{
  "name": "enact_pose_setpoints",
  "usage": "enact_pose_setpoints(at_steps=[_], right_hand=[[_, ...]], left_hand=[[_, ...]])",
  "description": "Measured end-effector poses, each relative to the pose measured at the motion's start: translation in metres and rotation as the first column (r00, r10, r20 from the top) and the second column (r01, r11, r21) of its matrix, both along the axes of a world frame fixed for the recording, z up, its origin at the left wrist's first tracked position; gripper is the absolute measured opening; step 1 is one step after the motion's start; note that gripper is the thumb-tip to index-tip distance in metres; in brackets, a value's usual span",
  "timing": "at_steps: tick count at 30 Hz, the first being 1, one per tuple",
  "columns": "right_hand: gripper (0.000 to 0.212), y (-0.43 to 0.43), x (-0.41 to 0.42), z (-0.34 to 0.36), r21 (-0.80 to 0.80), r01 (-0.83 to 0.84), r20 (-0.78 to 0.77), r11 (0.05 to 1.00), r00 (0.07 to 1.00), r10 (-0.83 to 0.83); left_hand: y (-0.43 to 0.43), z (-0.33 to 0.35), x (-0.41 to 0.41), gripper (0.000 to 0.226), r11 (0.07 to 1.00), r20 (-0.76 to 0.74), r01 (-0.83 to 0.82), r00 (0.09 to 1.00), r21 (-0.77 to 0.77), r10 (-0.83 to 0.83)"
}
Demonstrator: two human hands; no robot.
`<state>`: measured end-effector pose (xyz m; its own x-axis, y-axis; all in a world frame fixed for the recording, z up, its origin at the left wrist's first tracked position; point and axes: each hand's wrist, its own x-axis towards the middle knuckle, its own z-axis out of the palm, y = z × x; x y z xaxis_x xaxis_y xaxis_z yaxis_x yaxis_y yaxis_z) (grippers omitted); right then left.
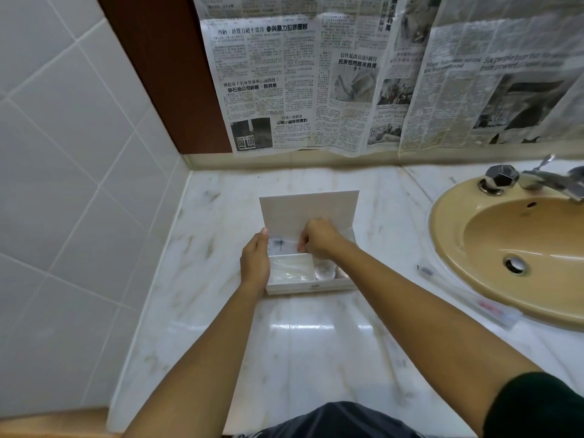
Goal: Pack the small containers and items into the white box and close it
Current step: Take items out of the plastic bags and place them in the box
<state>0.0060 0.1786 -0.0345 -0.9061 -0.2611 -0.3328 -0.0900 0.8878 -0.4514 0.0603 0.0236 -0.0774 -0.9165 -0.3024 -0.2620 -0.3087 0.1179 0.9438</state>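
A white box (311, 286) sits on the marble counter with its lid (308, 208) standing upright at the back. Inside lie clear plastic packets (290, 268) and a small round clear container (325, 270) in separate compartments. My left hand (254, 263) rests flat against the box's left side. My right hand (317, 238) is over the back compartment, its fingers curled and pinching a clear packet with a dark item (281, 243). What lies under that hand is hidden.
A tan sink basin (474, 222) with a chrome tap (550, 181) fills the right. Two slim wrapped items (425, 270) (496, 312) lie on the counter by the basin's rim. Newspaper (316, 83) covers the back wall; tiled wall stands at the left.
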Motion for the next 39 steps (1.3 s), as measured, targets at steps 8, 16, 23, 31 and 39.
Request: enact_pose_setpoints(at_steps=[8, 16, 23, 31, 39], right_hand=[[0.027, 0.034, 0.03, 0.009, -0.376, 0.046, 0.074, 0.925, 0.997, -0.019], [0.024, 0.094, 0.086, 0.034, -0.656, 0.285, 0.004, 0.699, 0.928, -0.374], [0.043, 0.188, 0.113, 0.001, -0.062, 0.547, -0.191, 0.835, 0.814, -0.548], [0.038, 0.213, 0.133, -0.028, 0.006, 0.661, -0.193, 0.75, 0.737, -0.648], [0.008, 0.189, 0.112, 0.021, -0.223, 0.627, -0.335, 0.747, 0.67, -0.663]], left_hand=[[-0.001, -0.001, 0.0, 0.045, 1.0, 0.013, 0.006, 1.0, -0.009, -0.006], [0.002, 0.008, 0.003, 0.03, 1.0, 0.016, -0.006, 1.0, 0.007, 0.006], [0.0, 0.005, 0.003, 0.03, 1.0, -0.005, 0.02, 1.0, -0.015, -0.021], [0.003, 0.013, 0.005, 0.023, 1.0, -0.003, 0.01, 1.0, -0.015, -0.01], [0.003, 0.013, 0.006, 0.024, 1.0, 0.004, 0.011, 1.0, -0.002, -0.01]])
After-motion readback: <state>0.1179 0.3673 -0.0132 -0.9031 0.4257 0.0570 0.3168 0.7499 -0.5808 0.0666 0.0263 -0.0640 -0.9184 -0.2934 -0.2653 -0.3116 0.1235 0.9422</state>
